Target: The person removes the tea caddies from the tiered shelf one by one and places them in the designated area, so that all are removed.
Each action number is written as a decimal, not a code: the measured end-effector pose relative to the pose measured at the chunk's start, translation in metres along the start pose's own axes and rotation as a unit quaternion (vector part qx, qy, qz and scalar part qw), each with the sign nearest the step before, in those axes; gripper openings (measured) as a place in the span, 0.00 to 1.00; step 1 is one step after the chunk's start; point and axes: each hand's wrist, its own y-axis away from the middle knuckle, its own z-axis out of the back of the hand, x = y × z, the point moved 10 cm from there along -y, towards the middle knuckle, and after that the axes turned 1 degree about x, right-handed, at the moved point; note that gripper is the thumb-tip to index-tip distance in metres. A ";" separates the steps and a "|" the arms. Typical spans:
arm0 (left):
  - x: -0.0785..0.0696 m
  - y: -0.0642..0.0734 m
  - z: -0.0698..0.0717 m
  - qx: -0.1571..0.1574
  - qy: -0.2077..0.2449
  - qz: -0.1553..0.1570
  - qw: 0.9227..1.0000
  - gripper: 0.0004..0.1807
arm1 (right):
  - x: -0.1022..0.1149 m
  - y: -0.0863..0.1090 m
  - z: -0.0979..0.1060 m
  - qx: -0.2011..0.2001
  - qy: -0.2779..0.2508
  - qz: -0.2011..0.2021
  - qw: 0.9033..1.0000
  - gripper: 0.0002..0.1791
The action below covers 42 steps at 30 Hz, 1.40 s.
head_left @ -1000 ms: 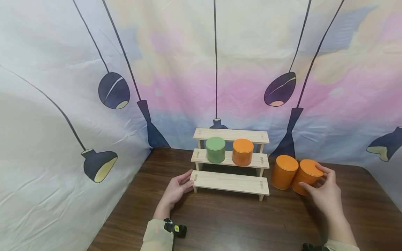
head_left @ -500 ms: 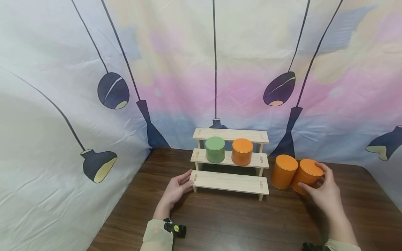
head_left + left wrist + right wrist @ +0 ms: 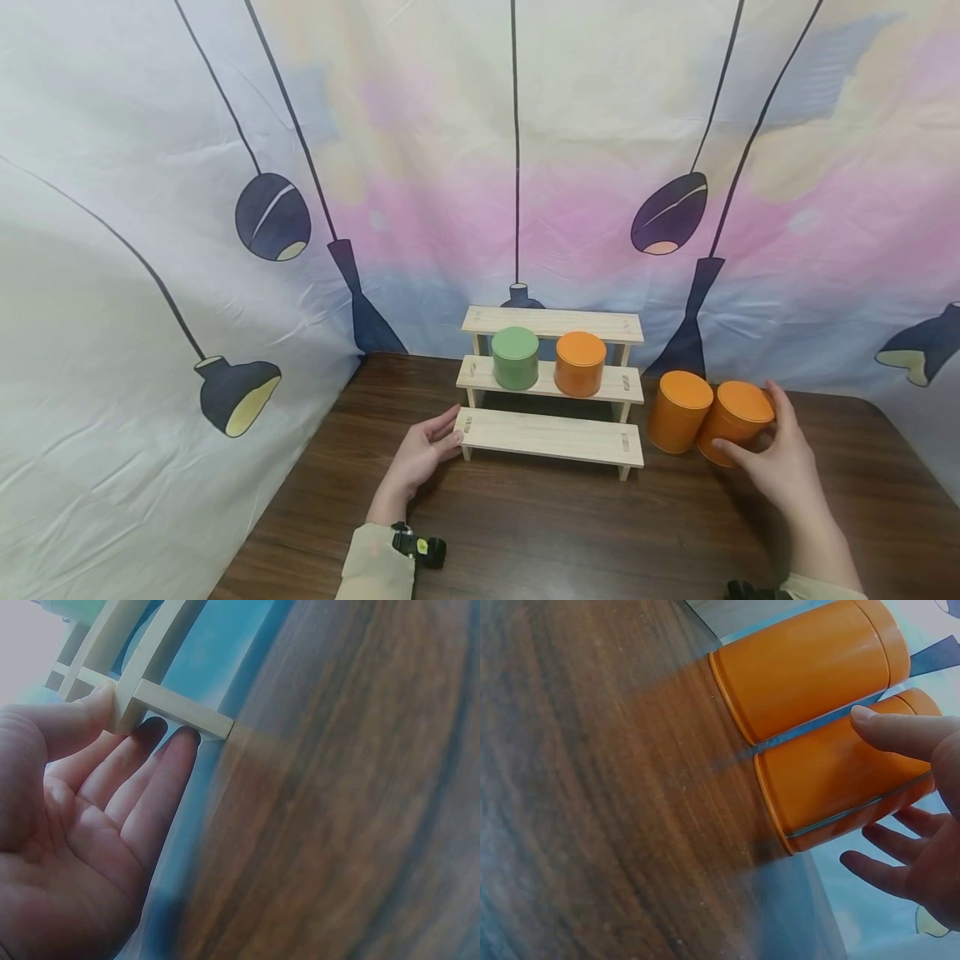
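A three-step wooden display stand [image 3: 551,435] stands on the table. Its middle step carries a green tin [image 3: 515,358] and a short orange tin [image 3: 580,364]. My left hand [image 3: 422,454] pinches the left end of the lowest step, thumb on top and fingers beneath, as the left wrist view shows. Right of the stand are two taller orange tins, the left one [image 3: 679,412] and the right one [image 3: 735,422], side by side on the table. My right hand [image 3: 783,458] is spread around the right tin, thumb at its near side. In the right wrist view its other fingers [image 3: 881,871] stand off from the tin.
The dark wooden table [image 3: 547,533] runs back to a hanging cloth [image 3: 420,167] printed with lamps, close behind the stand. Both wrists wear black straps, the left strap [image 3: 420,546] showing more fully.
The right hand's fingers have loosened from the right tall orange tin, the index finger lifting off its lid edge. The left hand, stand and tins hold their places.
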 end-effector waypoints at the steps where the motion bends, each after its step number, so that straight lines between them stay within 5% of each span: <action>1: 0.000 0.000 0.000 0.001 0.000 -0.001 1.000 0.31 | 0.001 0.000 0.000 0.001 0.000 0.005 1.000 0.70; 10: 0.000 0.001 0.001 -0.001 0.001 0.000 1.000 0.30 | 0.021 -0.001 0.009 -0.008 0.021 0.037 0.999 0.72; 22: 0.001 0.001 0.001 -0.002 0.003 0.000 1.000 0.30 | 0.034 0.002 0.014 -0.015 0.035 0.018 0.999 0.69; 30: -0.001 0.001 0.001 -0.002 0.004 0.000 1.000 0.30 | 0.046 0.006 0.025 -0.078 0.058 0.019 0.995 0.64; 37: -0.001 0.001 0.000 0.005 0.002 -0.002 1.000 0.30 | 0.051 0.012 0.032 -0.098 0.050 -0.042 0.993 0.60; 42: 0.000 0.001 0.000 0.007 -0.008 -0.002 1.000 0.31 | 0.065 0.018 0.039 -0.124 0.031 -0.038 0.991 0.56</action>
